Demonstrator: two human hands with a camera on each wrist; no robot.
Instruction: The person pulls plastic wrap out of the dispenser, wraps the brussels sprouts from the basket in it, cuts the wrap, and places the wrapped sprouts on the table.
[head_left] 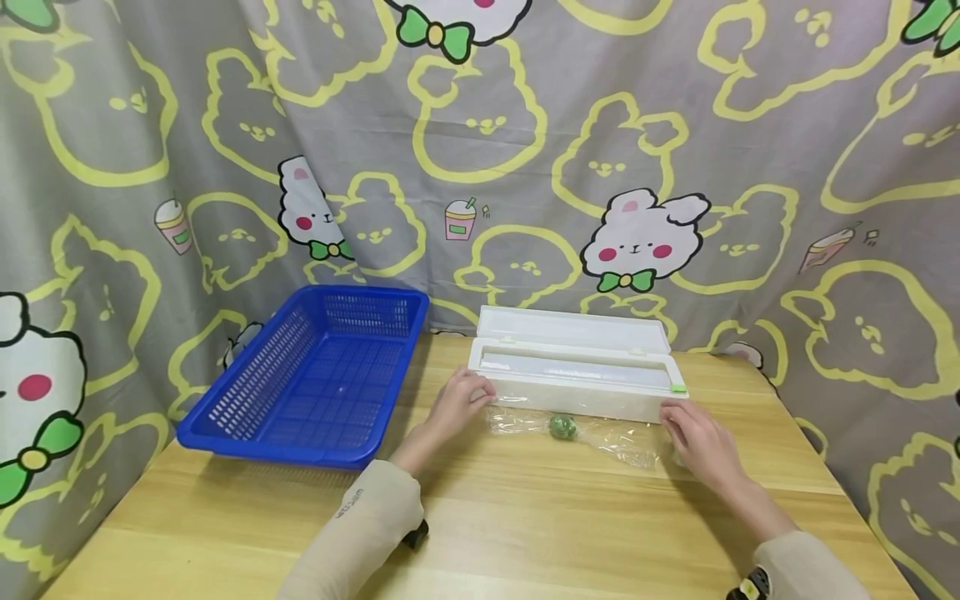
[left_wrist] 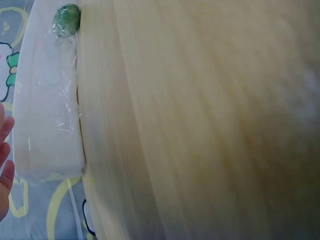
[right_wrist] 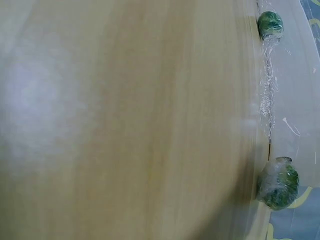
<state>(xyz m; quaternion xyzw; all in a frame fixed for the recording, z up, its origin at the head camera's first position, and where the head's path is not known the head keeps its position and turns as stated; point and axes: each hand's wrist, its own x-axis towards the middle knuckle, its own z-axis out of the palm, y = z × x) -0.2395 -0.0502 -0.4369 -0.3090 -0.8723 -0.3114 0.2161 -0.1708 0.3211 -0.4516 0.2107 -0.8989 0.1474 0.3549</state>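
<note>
A white cling-film dispenser point(head_left: 577, 392) lies across the table with its lid raised. My left hand point(head_left: 453, 404) is at its left front corner, fingers bent in the head view; in the left wrist view several fingertips point(left_wrist: 6, 150) show apart beside the box. My right hand point(head_left: 697, 437) has bent fingers at the right front corner; I cannot tell whether they pinch film. Before the box, between the hands, lies a small green thing wrapped in clear film point(head_left: 562, 427), with crinkled film either side. The right wrist view shows a second wrapped green thing point(right_wrist: 278, 183) near the box's end.
A blue perforated plastic basket point(head_left: 300, 450) stands on the left of the wooden table point(head_left: 547, 533). A grey patterned curtain point(head_left: 510, 142) hangs behind the table and along its sides. A bright green piece point(head_left: 678, 388) sits at the dispenser's right end.
</note>
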